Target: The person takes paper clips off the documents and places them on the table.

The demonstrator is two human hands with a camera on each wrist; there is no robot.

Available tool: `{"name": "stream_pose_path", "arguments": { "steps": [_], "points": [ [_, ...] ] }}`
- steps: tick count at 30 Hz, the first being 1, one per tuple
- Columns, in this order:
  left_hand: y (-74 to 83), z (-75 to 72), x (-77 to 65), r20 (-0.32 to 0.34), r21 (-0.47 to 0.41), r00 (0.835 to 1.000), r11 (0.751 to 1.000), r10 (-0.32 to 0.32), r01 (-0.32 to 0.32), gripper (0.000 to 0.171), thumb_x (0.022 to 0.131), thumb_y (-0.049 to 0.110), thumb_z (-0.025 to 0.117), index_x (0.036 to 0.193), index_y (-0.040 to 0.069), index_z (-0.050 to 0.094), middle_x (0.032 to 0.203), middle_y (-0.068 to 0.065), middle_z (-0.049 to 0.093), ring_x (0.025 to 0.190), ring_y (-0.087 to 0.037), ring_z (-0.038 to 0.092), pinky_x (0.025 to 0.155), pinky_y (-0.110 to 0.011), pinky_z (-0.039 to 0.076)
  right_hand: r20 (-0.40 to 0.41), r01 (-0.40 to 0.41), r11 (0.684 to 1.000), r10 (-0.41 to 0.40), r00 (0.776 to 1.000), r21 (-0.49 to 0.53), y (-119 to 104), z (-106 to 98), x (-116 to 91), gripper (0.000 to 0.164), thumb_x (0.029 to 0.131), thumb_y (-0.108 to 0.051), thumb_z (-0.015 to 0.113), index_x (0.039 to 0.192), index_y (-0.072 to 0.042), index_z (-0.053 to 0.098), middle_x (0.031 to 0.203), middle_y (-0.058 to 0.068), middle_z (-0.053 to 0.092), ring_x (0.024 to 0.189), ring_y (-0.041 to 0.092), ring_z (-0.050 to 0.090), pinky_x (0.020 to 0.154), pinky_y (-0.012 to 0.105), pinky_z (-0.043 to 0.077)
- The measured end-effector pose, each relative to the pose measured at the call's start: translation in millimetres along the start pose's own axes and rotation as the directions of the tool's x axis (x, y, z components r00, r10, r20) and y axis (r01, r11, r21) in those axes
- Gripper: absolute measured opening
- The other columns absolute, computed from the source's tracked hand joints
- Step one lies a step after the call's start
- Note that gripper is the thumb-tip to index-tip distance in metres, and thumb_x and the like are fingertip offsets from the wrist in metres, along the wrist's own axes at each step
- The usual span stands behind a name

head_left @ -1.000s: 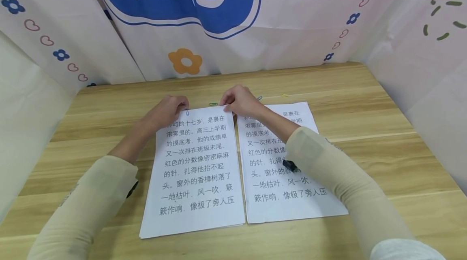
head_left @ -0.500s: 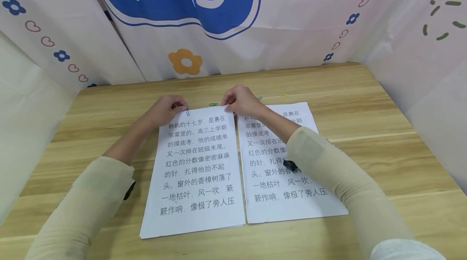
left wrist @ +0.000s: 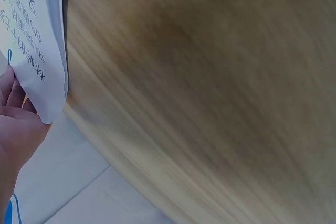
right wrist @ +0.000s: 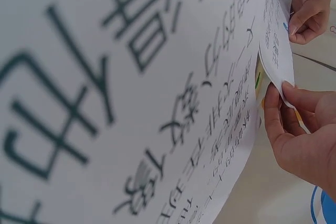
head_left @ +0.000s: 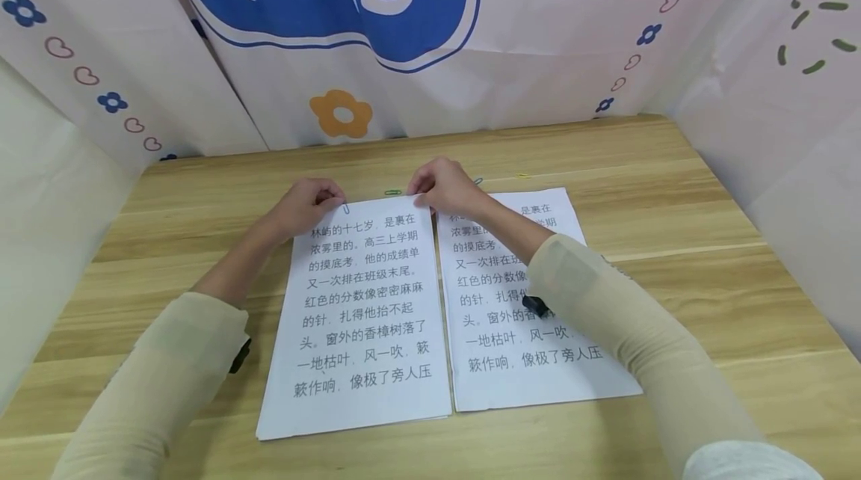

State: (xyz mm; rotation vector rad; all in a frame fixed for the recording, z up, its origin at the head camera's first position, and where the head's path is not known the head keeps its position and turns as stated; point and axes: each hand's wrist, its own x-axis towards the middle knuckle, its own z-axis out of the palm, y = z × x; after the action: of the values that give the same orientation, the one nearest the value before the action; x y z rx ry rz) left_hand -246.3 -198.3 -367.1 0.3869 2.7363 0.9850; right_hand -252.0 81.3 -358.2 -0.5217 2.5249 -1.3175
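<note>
A stack of printed paper sheets point(head_left: 363, 300) lies in front of me. At its top left edge my left hand point(head_left: 309, 205) pinches the outer end of a blue paper clip point(head_left: 346, 208), which sits over the edge. In the left wrist view the clip point(left wrist: 9, 56) shows just beyond the fingertips. Thumb and fingers of my right hand point(head_left: 449, 185) pinch the stack's top right corner. The right wrist view shows that corner point(right wrist: 286, 90) lifted between them. Behind the top edge, between both hands, lies a green paper clip point(head_left: 393, 193).
A second printed stack point(head_left: 538, 383) lies close on the right, partly under my right forearm. A blue clip point(head_left: 479, 182) is at its top edge. A yellow paper clip point(head_left: 523, 176) lies behind it on the wooden table point(head_left: 706, 300). White printed cloth point(head_left: 538, 84) hangs at the back.
My left hand has drawn back slightly to the left, so more of the blue paper clip and the top left text show. My right hand stays at its corner.
</note>
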Motion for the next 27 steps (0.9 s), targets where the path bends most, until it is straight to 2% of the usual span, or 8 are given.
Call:
{"name": "stream_pose_path", "arguments": {
  "steps": [11, 27],
  "points": [
    [0.2, 0.9, -0.6, -0.01, -0.009, 1.0, 1.0, -0.026, 0.026, 0.019, 0.107, 0.007, 0.054, 0.114, -0.005, 0.066, 0.102, -0.019, 0.066, 0.087, -0.026, 0.061, 0.075, -0.024, 0.05, 0.002, 0.003, 1.0, -0.003, 1.0, -0.001, 0.0, 0.3, 1.1, 0.014, 0.092, 0.006, 0.072, 0.103, -0.002, 0.076, 0.097, 0.011, 0.072, 0.085, 0.021, 0.066, 0.069, 0.026, 0.057],
    [2.9, 3.6, 0.1, -0.063, 0.035, 0.998, 0.999, 0.005, -0.003, 0.016, 0.107, 0.007, 0.054, 0.109, -0.003, 0.066, 0.095, -0.017, 0.065, 0.08, -0.024, 0.058, 0.069, -0.024, 0.047, -0.004, -0.003, 1.0, 0.003, 1.0, -0.008, 0.5, 0.4, 2.2, 0.014, 0.092, 0.006, 0.071, 0.104, -0.001, 0.076, 0.097, 0.011, 0.072, 0.087, 0.022, 0.067, 0.07, 0.026, 0.058]
  ]
}}
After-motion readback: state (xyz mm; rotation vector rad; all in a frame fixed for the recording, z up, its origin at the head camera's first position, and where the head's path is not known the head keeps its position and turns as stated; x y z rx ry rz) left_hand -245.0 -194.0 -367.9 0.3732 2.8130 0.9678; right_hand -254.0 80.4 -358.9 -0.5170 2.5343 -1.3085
